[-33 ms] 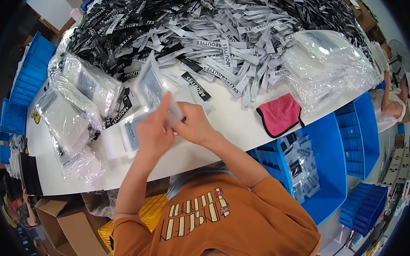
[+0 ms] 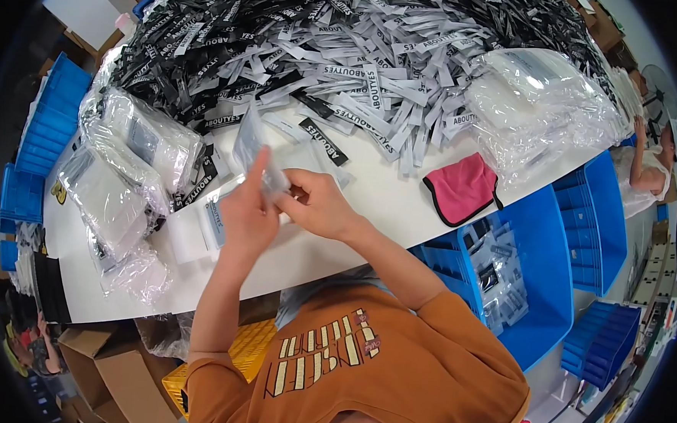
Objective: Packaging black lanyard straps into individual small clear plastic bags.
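Observation:
Over the white table [image 2: 388,206], I hold a clear plastic bag [image 2: 250,147] with a grey printed panel; it stands tilted and is blurred by motion. My left hand [image 2: 248,214] grips its near left side, index finger stretched up along it. At the bag's lower right, my right hand [image 2: 320,204] pinches the edge between thumb and fingers. Beneath my left hand lies a flat printed bag [image 2: 214,224], partly covered. Just beyond my hands, a black packet strip [image 2: 324,142] rests beside another clear bag [image 2: 310,160].
A large heap of black and white packet strips [image 2: 353,74] covers the far table. Wrapped bag stacks [image 2: 147,144] stand left, with another plastic-wrapped stack [image 2: 539,99] at right. A pink cloth [image 2: 462,189] lies near a blue bin [image 2: 539,260] holding small packets. Another person [image 2: 647,170] is far right.
The bag in my hands has dropped slightly and looks more crumpled. Both hands have shifted a little to the left.

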`<action>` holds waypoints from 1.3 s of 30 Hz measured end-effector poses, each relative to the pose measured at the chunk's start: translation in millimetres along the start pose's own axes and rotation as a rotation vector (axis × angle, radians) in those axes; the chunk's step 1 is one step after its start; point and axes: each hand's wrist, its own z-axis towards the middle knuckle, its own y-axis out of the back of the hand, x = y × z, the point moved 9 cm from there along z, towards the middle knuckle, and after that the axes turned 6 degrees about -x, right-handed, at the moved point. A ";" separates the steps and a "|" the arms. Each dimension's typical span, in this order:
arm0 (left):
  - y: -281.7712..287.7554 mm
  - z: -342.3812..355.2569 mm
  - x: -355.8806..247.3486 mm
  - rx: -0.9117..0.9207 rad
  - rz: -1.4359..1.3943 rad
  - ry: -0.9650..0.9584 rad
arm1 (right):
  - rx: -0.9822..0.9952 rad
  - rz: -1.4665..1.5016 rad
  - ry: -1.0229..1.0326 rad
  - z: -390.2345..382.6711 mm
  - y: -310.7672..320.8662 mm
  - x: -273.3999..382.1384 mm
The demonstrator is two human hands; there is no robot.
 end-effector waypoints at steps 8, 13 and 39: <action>-14.9 -0.1 -14.9 0.561 -0.282 0.330 | 0.061 0.142 0.001 0.3 12.0 -18.6; 24.0 52.5 -29.5 0.375 -0.005 -0.218 | 0.208 0.030 0.188 -8.7 6.6 8.1; -0.4 17.8 -37.3 0.446 -0.046 -0.238 | 0.104 -0.322 0.467 -35.6 21.3 38.6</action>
